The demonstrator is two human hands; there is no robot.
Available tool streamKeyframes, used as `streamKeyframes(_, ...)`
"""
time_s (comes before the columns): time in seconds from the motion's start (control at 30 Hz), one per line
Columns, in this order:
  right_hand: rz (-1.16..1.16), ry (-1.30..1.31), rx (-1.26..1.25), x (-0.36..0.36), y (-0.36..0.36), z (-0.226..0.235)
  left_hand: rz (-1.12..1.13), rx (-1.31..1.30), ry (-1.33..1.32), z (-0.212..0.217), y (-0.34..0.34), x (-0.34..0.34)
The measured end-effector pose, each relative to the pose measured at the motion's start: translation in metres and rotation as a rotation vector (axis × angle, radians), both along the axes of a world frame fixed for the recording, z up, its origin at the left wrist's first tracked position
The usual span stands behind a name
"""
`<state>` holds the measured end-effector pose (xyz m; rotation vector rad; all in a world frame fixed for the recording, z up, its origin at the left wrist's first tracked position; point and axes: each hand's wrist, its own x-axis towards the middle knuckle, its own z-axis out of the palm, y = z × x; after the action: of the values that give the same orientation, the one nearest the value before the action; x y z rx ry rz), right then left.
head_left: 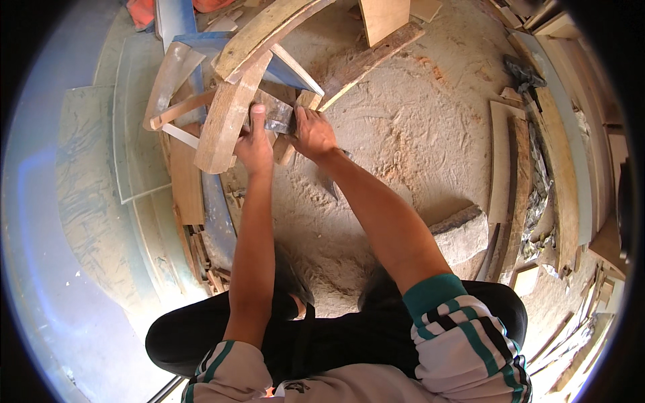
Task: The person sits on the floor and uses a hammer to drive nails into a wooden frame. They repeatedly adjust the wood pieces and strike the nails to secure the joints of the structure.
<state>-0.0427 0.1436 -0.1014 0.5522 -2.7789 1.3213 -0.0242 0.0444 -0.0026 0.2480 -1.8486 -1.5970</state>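
Both arms reach forward to a wooden frame on the dusty floor. My left hand point(255, 146) is closed at the edge of a thick upright plank point(228, 124), its thumb pointing up; its fingertips and what they grip are hidden. My right hand point(313, 134) is closed around the dark end of a flat, shiny metal-faced piece point(275, 115) that spans the space between my hands. A curved wooden board point(269, 35) crosses the plank's top. Below my right wrist, a dark pointed thing point(334, 190) is partly visible; its kind is unclear.
A long timber point(368, 66) slants away behind my right hand. Sheets of board point(144, 127) lie along the left. A rough stone-like block point(462, 235) sits near my right knee. Planks point(517, 181) and scraps line the right side. My folded legs point(329, 336) are close below.
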Motion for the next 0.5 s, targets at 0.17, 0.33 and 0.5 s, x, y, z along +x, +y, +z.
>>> streamKeyframes(0.17, -0.023, 0.013, 0.048, 0.002, 0.0, 0.004, -0.018, 0.252, -0.12, 0.013, 0.007, 0.001)
streamKeyframes(0.33, -0.007, 0.013, 0.113, 0.0, 0.002, 0.009, 0.009, 0.239, -0.132, 0.02, 0.012, 0.001)
streamKeyframes(0.5, -0.032, 0.025, 0.13, 0.003, 0.0, 0.01, -0.026, 0.157, -0.117, 0.019, 0.008, -0.001)
